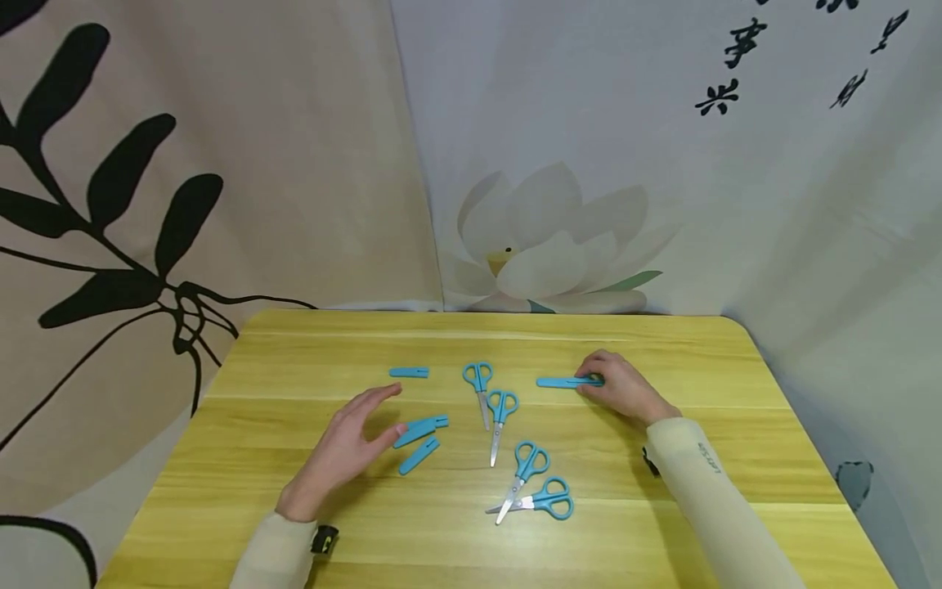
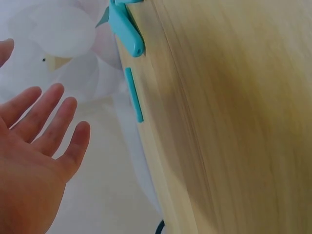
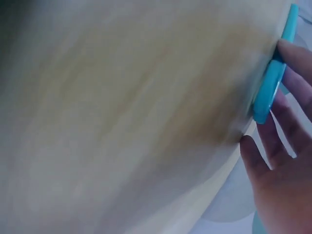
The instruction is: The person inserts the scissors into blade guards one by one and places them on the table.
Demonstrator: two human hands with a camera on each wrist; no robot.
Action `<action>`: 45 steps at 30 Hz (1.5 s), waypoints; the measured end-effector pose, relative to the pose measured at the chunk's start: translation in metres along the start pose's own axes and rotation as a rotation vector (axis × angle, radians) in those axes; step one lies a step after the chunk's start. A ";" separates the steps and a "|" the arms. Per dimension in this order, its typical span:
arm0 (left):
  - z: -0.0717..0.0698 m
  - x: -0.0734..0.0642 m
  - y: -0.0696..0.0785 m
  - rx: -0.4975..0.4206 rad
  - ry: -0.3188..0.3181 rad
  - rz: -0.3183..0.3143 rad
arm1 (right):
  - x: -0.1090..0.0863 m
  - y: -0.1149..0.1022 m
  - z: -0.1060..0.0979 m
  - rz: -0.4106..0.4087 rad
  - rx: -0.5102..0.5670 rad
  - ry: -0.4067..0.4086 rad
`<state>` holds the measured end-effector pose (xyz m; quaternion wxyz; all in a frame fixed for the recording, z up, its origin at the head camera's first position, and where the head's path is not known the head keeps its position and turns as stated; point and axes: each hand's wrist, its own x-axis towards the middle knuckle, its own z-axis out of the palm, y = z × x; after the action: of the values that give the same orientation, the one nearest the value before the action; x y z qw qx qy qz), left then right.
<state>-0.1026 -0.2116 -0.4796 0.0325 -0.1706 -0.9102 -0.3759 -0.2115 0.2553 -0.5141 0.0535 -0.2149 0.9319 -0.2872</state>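
My right hand point(image 1: 621, 388) pinches a flat blue scissors sheath point(image 3: 268, 92) low over the right part of the table. A second blue piece point(image 3: 291, 22) continues past the fingertips in the right wrist view. Palm turned inward, my left hand point(image 1: 346, 450) hovers with fingers spread and holds nothing. Its thumb tip overlaps a pair of stacked blue sheaths point(image 1: 422, 430) in the head view. One more sheath point(image 1: 419, 456) lies just nearer, and another sheath point(image 1: 408, 372) lies farther back. Between the hands are blue-handled scissors point(image 1: 503, 409), their blades toward me, beside a similar pair point(image 1: 478, 378).
Closer to me, scissors point(image 1: 531, 462) cross over another pair point(image 1: 553, 499) on the wooden table point(image 1: 294, 368). A printed curtain point(image 1: 309, 164) hangs behind the table's back edge. Each wrist wears a dark strap point(image 1: 325, 539).
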 end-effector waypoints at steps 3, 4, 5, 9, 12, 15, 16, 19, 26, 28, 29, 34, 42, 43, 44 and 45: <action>0.000 0.000 0.000 0.007 0.000 0.001 | -0.001 -0.002 -0.001 0.024 -0.022 -0.023; -0.001 0.000 0.000 0.007 0.000 -0.001 | -0.001 -0.003 -0.002 0.028 -0.035 -0.029; -0.001 -0.001 0.000 0.008 -0.002 -0.002 | -0.002 -0.004 -0.003 0.030 -0.044 -0.032; -0.001 -0.003 0.000 0.026 -0.006 0.000 | -0.009 -0.012 -0.007 0.035 -0.097 -0.026; -0.001 -0.005 0.000 0.047 -0.007 0.006 | -0.018 -0.024 -0.008 0.004 -0.127 -0.006; -0.001 -0.006 0.001 0.056 -0.006 0.015 | -0.028 -0.038 -0.006 -0.060 -0.131 0.017; -0.001 -0.006 0.001 0.055 -0.007 0.017 | -0.032 -0.042 -0.004 -0.080 -0.122 0.021; -0.001 -0.007 0.002 0.058 -0.011 0.022 | -0.045 -0.057 0.002 -0.134 -0.097 0.017; 0.001 -0.007 0.003 0.087 -0.021 0.023 | -0.064 -0.086 0.024 -0.238 -0.076 -0.038; 0.002 -0.008 0.002 0.093 -0.021 0.022 | -0.064 -0.092 0.030 -0.279 -0.080 -0.059; 0.002 -0.009 0.002 0.094 -0.022 0.023 | -0.064 -0.095 0.033 -0.303 -0.079 -0.070; 0.004 -0.010 0.001 0.094 -0.026 0.034 | -0.060 -0.103 0.046 -0.425 -0.110 -0.126; 0.006 -0.011 0.001 0.089 -0.027 0.032 | -0.051 -0.108 0.057 -0.503 -0.132 -0.220; 0.007 -0.011 0.001 0.088 -0.026 0.032 | -0.050 -0.108 0.057 -0.500 -0.138 -0.227; 0.007 -0.011 0.001 0.090 -0.026 0.033 | -0.050 -0.108 0.057 -0.497 -0.146 -0.232; 0.007 -0.011 0.001 0.091 -0.024 0.033 | -0.049 -0.108 0.057 -0.494 -0.152 -0.236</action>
<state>-0.0911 -0.2092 -0.4861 0.0354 -0.1887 -0.9237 -0.3317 -0.1143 0.1671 -0.5018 0.0736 -0.4708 0.8575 -0.1940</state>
